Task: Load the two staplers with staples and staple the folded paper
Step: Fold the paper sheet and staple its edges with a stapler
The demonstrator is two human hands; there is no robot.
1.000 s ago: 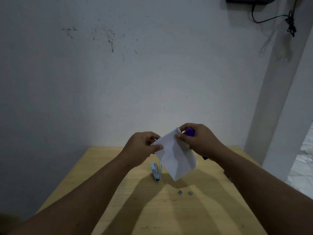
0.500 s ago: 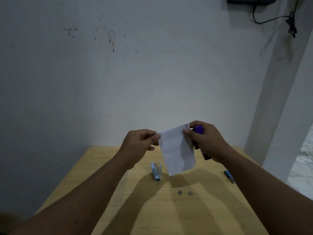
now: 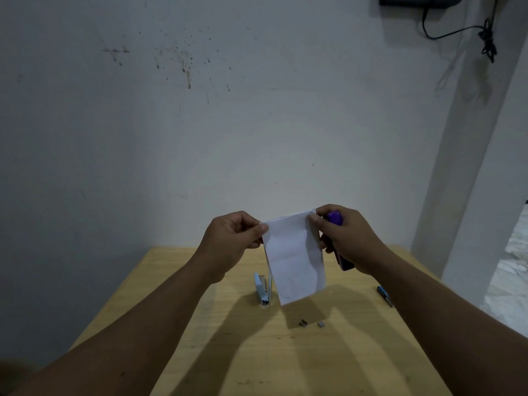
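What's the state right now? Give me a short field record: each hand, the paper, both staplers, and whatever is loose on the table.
left hand: pinches the top left corner of the folded paper
right hand: grips the purple stapler and pinches the paper's top right corner
folded paper: held up above the table, hanging down
purple stapler: in the right hand, beside the paper's right edge
light blue stapler: lies on the table, hinged open
loose staples: two small clumps on the table, near side of the paper
dark blue item: at the table's right edge, unclear what it is
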